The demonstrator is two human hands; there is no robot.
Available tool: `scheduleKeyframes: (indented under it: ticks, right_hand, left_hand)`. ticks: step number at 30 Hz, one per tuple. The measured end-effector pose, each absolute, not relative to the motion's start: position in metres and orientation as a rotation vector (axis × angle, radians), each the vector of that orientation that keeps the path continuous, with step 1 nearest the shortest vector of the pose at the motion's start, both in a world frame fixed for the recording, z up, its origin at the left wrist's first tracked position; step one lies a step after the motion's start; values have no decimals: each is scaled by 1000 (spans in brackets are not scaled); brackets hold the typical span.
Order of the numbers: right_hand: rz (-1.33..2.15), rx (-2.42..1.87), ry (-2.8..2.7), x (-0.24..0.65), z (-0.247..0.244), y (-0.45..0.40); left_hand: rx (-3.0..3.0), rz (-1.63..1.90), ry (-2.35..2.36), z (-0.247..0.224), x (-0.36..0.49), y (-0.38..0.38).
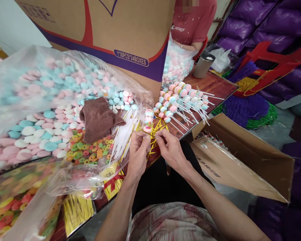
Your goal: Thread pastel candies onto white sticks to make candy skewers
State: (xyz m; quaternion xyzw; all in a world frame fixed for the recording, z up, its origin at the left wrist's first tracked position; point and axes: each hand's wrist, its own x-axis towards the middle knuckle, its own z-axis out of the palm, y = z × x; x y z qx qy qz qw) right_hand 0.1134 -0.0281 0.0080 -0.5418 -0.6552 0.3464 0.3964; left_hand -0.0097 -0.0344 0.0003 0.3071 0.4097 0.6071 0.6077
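Note:
My left hand (139, 149) and my right hand (171, 147) are close together over the table's front edge, both with fingers pinched. A thin gold twist tie (145, 132) runs between their fingertips, at the lower end of a clear printed bag (148, 117) with pink and white marshmallows inside. Whether the tie goes round the bag's neck I cannot tell. More gold twist ties (158, 129) lie loose under and behind my hands. White sticks (125, 134) are heaped just left of my left hand. Beyond my right hand, marshmallow skewers (180, 97) lie piled.
Loose marshmallows (40, 134), gummy rings (90, 149) and a brown cloth (97, 117) cover the left side. A large carton (102, 36) stands behind. An open cardboard box (240, 160) is at right. Across the table sits another person (194, 25), near a tumbler (203, 65).

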Motion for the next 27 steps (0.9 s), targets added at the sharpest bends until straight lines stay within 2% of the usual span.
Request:
scheduleKeyframes:
  ticks: [12, 27]
  right_hand:
    - [831, -1368, -1626, 112, -1, -32]
    - [1314, -1160, -1073, 108, -6, -29]
  left_hand:
    - [698, 1435, 938, -8, -4, -33]
    - [416, 1309, 849, 2, -8, -34]
